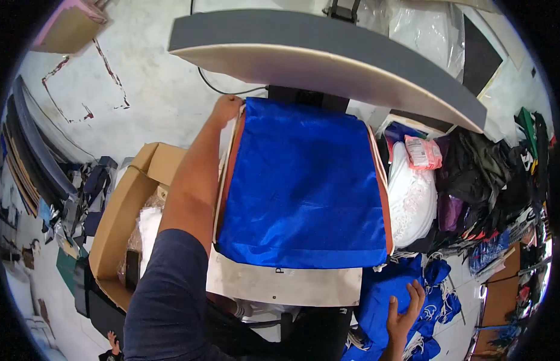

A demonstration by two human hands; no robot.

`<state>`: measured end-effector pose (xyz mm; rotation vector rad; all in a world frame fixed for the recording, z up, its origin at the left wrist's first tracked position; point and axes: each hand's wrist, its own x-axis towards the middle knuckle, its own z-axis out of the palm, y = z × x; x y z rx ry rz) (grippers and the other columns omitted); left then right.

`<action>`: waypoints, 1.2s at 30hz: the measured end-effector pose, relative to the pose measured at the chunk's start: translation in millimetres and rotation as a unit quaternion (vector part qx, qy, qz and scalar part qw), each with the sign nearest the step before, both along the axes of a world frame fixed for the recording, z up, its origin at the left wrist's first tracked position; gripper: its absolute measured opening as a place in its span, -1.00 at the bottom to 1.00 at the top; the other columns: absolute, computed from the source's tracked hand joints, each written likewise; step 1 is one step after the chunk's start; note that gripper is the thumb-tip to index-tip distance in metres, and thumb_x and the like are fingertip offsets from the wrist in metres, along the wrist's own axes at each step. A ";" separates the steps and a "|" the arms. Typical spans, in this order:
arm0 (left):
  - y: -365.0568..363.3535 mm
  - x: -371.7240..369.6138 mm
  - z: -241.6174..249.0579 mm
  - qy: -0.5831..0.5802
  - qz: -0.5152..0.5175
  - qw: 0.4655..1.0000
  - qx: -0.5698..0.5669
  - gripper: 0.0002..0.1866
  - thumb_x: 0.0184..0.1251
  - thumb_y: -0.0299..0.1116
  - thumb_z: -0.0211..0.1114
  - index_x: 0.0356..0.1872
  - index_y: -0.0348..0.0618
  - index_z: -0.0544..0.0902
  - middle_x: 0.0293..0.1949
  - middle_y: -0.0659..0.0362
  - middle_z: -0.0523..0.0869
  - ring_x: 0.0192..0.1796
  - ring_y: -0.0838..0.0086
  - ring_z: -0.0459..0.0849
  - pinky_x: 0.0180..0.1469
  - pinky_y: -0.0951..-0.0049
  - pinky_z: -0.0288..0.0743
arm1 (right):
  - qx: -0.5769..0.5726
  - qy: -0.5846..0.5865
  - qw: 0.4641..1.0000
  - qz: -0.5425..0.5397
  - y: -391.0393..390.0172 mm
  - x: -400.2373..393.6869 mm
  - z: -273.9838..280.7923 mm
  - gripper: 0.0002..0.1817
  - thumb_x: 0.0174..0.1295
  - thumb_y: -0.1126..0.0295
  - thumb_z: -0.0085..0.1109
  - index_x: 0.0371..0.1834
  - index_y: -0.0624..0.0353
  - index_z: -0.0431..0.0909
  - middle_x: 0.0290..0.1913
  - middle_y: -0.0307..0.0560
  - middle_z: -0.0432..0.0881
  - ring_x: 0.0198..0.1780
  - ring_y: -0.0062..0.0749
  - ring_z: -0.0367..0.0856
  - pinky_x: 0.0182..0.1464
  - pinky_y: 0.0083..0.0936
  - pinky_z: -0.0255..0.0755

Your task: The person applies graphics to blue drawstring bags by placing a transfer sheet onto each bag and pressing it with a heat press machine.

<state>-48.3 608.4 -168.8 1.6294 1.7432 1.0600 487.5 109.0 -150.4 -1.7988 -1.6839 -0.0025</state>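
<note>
A blue drawstring bag (304, 186) lies spread flat over a platen with reddish-brown edges (389, 219), white cords running down both sides. My left hand (227, 108) is closed on the bag's far left corner, its arm stretched across the left side. Low on the right, my right hand (405, 310) has its fingers spread and holds nothing. It hovers over a pile of folded blue drawstring bags (382, 295) with white cords. A large grey upper plate (328, 45) of the press stands raised above the far edge of the spread bag.
An open cardboard box (114, 240) with plastic-wrapped contents stands on the left. To the right are a white bundle (409, 204), a pink packet (423, 152) and dark clothes (476, 174). A pale board (280, 283) juts out in front. Another person's hand (113, 343) shows bottom left.
</note>
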 end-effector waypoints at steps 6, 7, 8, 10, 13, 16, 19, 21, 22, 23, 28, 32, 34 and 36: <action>9.0 2.1 -1.7 0.097 0.048 0.994 -0.010 -0.65 0.34 -0.14 0.28 -0.17 -0.25 0.78 -0.32 0.13 0.80 -0.28 0.46 0.69 -0.19 0.39 0.54 | -0.031 0.002 0.999 -0.018 3.4 2.3 0.9 -0.61 0.18 0.54 0.25 0.10 0.30 0.52 0.16 0.20 0.52 0.24 0.07 0.48 0.33 -0.15 0.30; 11.1 1.1 -2.2 0.096 0.050 0.994 -0.009 -0.65 0.34 -0.14 0.28 -0.17 -0.25 0.78 -0.32 0.13 0.80 -0.28 0.46 0.69 -0.19 0.39 0.54 | -0.029 0.001 0.999 -0.017 6.2 2.8 -0.2 -0.61 0.18 0.54 0.25 0.10 0.30 0.52 0.16 0.20 0.52 0.24 0.07 0.48 0.33 -0.15 0.30; 15.8 -0.7 -7.7 0.122 0.028 0.992 -0.008 -0.67 0.33 -0.16 0.27 -0.16 -0.21 0.79 -0.33 0.17 0.79 -0.32 0.46 0.67 -0.24 0.38 0.53 | -0.029 -0.001 1.000 -0.010 7.2 2.6 -1.3 -0.63 0.18 0.54 0.25 0.08 0.31 0.53 0.14 0.19 0.54 0.22 0.07 0.49 0.32 -0.15 0.31; 20.1 -10.1 -17.8 0.144 0.006 0.990 -0.008 -0.69 0.32 -0.18 0.26 -0.15 -0.18 0.80 -0.35 0.20 0.77 -0.36 0.47 0.64 -0.28 0.38 0.52 | -0.031 -0.007 0.999 -0.005 9.3 3.1 -0.8 -0.65 0.18 0.54 0.25 0.06 0.31 0.53 0.11 0.19 0.56 0.21 0.07 0.51 0.31 -0.14 0.32; -6.7 -11.0 2.5 -0.089 -0.041 0.982 -0.161 -0.67 0.21 -0.30 0.27 -0.06 -0.23 0.76 -0.34 0.17 0.73 -0.41 0.46 0.54 -0.30 0.40 0.47 | -0.012 0.012 1.000 -0.005 21.6 -9.1 5.9 -0.67 0.20 0.54 0.24 0.05 0.32 0.54 0.10 0.19 0.58 0.20 0.07 0.52 0.31 -0.14 0.31; -36.8 -4.4 17.2 -0.057 0.008 0.997 -0.046 -0.54 0.22 -0.27 0.29 0.12 -0.28 0.66 -0.15 0.07 0.74 -0.25 0.42 0.63 -0.17 0.40 0.51 | 0.062 0.025 0.995 0.076 50.8 -22.1 20.0 -0.66 0.18 0.52 0.25 0.05 0.32 0.54 0.08 0.23 0.60 0.15 0.13 0.54 0.26 -0.10 0.36; -75.1 22.3 30.9 0.094 0.000 0.991 0.091 -0.38 0.26 -0.04 0.32 0.23 -0.26 0.58 0.08 -0.15 0.67 0.13 0.10 0.63 0.19 0.31 0.47 | 0.110 0.036 0.982 0.152 104.6 -48.2 54.7 -0.63 0.22 0.44 0.25 0.07 0.36 0.53 0.05 0.24 0.61 0.12 0.12 0.56 0.26 -0.11 0.35; -116.6 56.3 52.1 0.231 -0.050 0.964 0.124 -0.23 0.28 0.20 0.24 0.32 -0.23 0.51 0.27 -0.26 0.52 0.37 -0.03 0.46 0.38 0.22 0.32 | 0.114 0.033 0.969 0.216 158.7 -85.9 86.2 -0.54 0.25 0.36 0.30 0.17 0.34 0.50 0.12 0.22 0.56 0.15 0.12 0.55 0.26 -0.17 0.37; -137.3 73.5 58.5 0.272 -0.085 0.954 0.093 -0.13 0.29 0.32 0.18 0.39 -0.21 0.44 0.38 -0.29 0.40 0.47 -0.06 0.33 0.47 0.15 0.22 | 0.136 0.036 0.958 0.250 188.1 -102.3 88.7 -0.51 0.28 0.30 0.31 0.21 0.31 0.49 0.16 0.22 0.54 0.21 0.12 0.51 0.28 -0.18 0.35; -162.0 94.3 65.9 0.346 -0.073 0.934 0.042 -0.05 0.27 0.42 0.07 0.46 -0.18 0.33 0.46 -0.26 0.26 0.54 -0.04 0.18 0.51 0.06 0.07 | 0.108 0.031 0.959 0.259 212.3 -120.9 98.1 -0.46 0.31 0.17 0.28 0.25 0.29 0.48 0.19 0.23 0.53 0.26 0.11 0.48 0.32 -0.19 0.33; -192.7 118.3 54.0 0.403 -0.060 0.907 -0.101 0.11 0.23 0.59 -0.14 0.60 -0.07 0.03 0.60 -0.19 -0.09 0.64 -0.01 -0.19 0.57 -0.16 -0.33 | -0.105 -0.151 0.973 0.137 314.2 -140.9 34.7 -0.15 0.37 -0.41 -0.29 0.52 -0.04 0.28 0.53 0.20 0.21 0.55 0.12 0.13 0.54 0.03 -0.04; -199.4 108.0 57.8 0.382 -0.055 0.919 -0.083 0.11 0.24 0.56 -0.09 0.58 -0.13 0.09 0.59 -0.23 -0.09 0.64 0.00 -0.23 0.57 -0.13 -0.31 | -0.202 -0.204 0.953 0.092 317.9 -117.9 41.9 -0.06 0.31 -0.52 -0.48 0.59 -0.17 0.13 0.60 0.10 0.08 0.63 0.10 -0.10 0.57 0.10 -0.24; -196.1 98.7 56.5 0.325 -0.108 0.937 -0.071 0.07 0.26 0.53 -0.04 0.56 -0.14 0.15 0.58 -0.24 -0.03 0.65 0.04 -0.20 0.58 -0.11 -0.35 | -0.222 -0.179 0.957 0.054 311.3 -98.4 38.4 -0.10 0.32 -0.49 -0.40 0.58 -0.18 0.16 0.60 0.10 0.08 0.62 0.10 -0.09 0.57 0.13 -0.24; -203.1 77.3 44.9 0.247 -0.092 0.965 -0.005 -0.02 0.23 0.47 0.08 0.45 -0.15 0.37 0.49 -0.27 0.21 0.57 -0.04 0.12 0.54 -0.06 -0.04 | -0.110 -0.230 0.965 0.059 298.9 -75.4 37.8 -0.18 0.33 -0.40 -0.19 0.46 -0.06 0.32 0.52 0.18 0.23 0.54 0.14 0.15 0.49 0.16 0.01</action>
